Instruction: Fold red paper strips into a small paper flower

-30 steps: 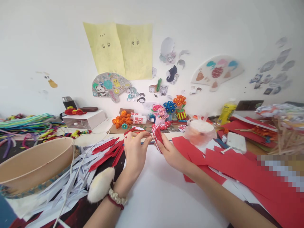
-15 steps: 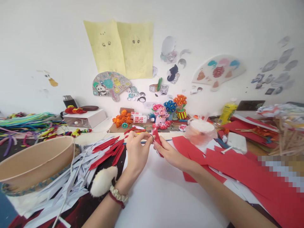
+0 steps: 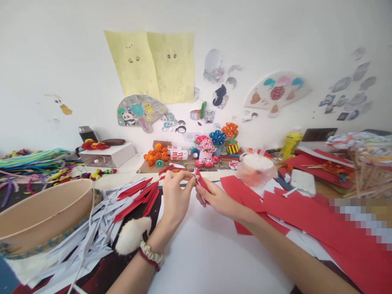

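My left hand (image 3: 175,195) and my right hand (image 3: 216,199) meet over a white sheet (image 3: 211,253) at the middle of the table. Both pinch a small folded piece of red paper (image 3: 200,180) between their fingertips. My left wrist wears a braided band with a cream pompom (image 3: 132,235). A fan of red paper strips (image 3: 137,196) lies just left of my left hand, on a heap of white strips (image 3: 92,232).
A tan bowl (image 3: 39,212) stands at the left front. Sheets of red paper (image 3: 306,212) cover the right side. A plastic-wrapped cup (image 3: 256,168), a glue bottle (image 3: 178,154), paper flowers (image 3: 219,141), pipe cleaners (image 3: 33,163) and wooden sticks (image 3: 367,175) crowd the back.
The red piece has been folded down smaller between my fingertips and both hands have dipped slightly. Nothing else on the table moved.
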### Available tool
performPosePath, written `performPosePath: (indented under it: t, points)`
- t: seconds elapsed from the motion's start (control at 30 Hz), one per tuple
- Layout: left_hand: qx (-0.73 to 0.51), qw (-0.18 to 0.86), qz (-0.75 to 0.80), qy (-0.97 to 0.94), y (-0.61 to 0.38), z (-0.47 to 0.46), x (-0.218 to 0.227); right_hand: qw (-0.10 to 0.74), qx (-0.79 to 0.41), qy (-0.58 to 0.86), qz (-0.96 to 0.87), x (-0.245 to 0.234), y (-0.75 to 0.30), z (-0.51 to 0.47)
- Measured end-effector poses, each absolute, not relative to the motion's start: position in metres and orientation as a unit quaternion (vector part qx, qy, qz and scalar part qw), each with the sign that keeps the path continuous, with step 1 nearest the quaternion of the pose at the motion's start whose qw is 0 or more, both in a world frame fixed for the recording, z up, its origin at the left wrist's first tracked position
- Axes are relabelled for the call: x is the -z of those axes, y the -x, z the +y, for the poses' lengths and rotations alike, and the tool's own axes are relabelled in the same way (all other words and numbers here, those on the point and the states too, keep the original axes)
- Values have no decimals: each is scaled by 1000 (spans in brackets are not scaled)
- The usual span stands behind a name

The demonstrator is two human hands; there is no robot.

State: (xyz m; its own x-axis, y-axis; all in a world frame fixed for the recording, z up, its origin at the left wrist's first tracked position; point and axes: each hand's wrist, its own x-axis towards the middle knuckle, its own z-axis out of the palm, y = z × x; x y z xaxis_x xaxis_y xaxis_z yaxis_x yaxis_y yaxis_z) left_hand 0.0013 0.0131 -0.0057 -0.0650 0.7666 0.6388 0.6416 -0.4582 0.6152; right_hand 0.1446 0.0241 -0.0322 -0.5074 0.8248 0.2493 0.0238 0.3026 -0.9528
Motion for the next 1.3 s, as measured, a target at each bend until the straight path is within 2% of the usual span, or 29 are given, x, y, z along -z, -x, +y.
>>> performPosePath:
  t: [0.23, 0.37, 0.57, 0.8, 0.9, 1.0, 1.13, 1.2, 1.3]
  points:
    - [-460, 28, 539, -705, 10, 21, 2, 388, -636, 269, -610, 27, -146, 24]
    - [-469, 89, 533, -699, 19, 26, -3, 353, -686, 258, -581, 23, -150, 24]
    - [-451, 234, 503, -699, 17, 23, -12, 325, -683, 249, -605, 24, -154, 26]
    - [-460, 317, 460, -690, 14, 25, -2, 305, -653, 282, -633, 22, -156, 23]
    - [-477, 321, 470, -670, 10, 25, 2, 308, -645, 294, -635, 23, -154, 24]
    - [-508, 329, 475, -639, 5, 24, 5, 335, -577, 332, -667, 25, -150, 25]
    - [-550, 300, 492, -605, 3, 23, 6, 412, -376, 412, -721, 27, -146, 25]
    - [-556, 278, 508, -596, 2, 22, 6, 417, -295, 430, -744, 28, -146, 25]
    - [-553, 255, 530, -590, 0, 19, 4, 398, -272, 440, -758, 29, -145, 22]
